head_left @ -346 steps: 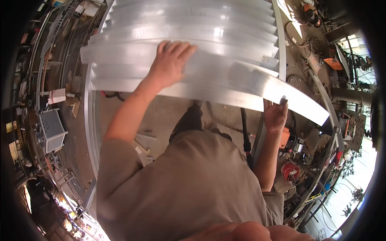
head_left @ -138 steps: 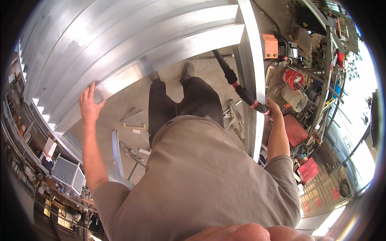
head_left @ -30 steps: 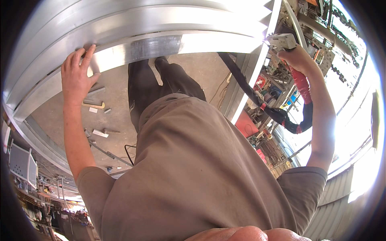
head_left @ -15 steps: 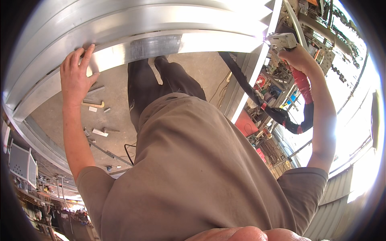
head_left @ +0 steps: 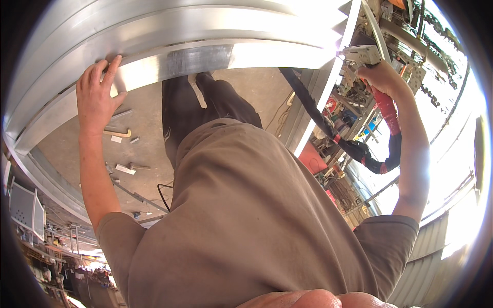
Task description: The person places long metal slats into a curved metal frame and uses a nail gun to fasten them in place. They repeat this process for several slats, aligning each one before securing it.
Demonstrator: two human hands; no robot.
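Note:
My right hand point(head_left: 385, 79) grips a welding gun point(head_left: 362, 53) with a pale grey head and a red grip. A bright violet-white glow shows at the gun's tip, where a silvery metal bar point(head_left: 200, 57) meets an upright metal profile point(head_left: 328, 87). Glare hides the exact spot at the tip. From the grip hangs a thick black hose point(head_left: 354, 146) with red bands. On the left, my left hand point(head_left: 97, 102) rests along the bar's edge with fingers stretched out and the thumb apart.
Wide metal slats point(head_left: 154, 25) run beyond the bar. Below it, a hammer point(head_left: 138, 166), a yellow-handled tool point(head_left: 119, 132) and offcuts lie on the concrete floor point(head_left: 149, 102). Cluttered shelving stands at the right, near a red panel point(head_left: 311, 158). A grey perforated panel point(head_left: 26, 208) stands at far left.
Almost nothing differs. The gun and right hand have shifted very slightly, with the glow still at the joint; my left hand stays on the bar.

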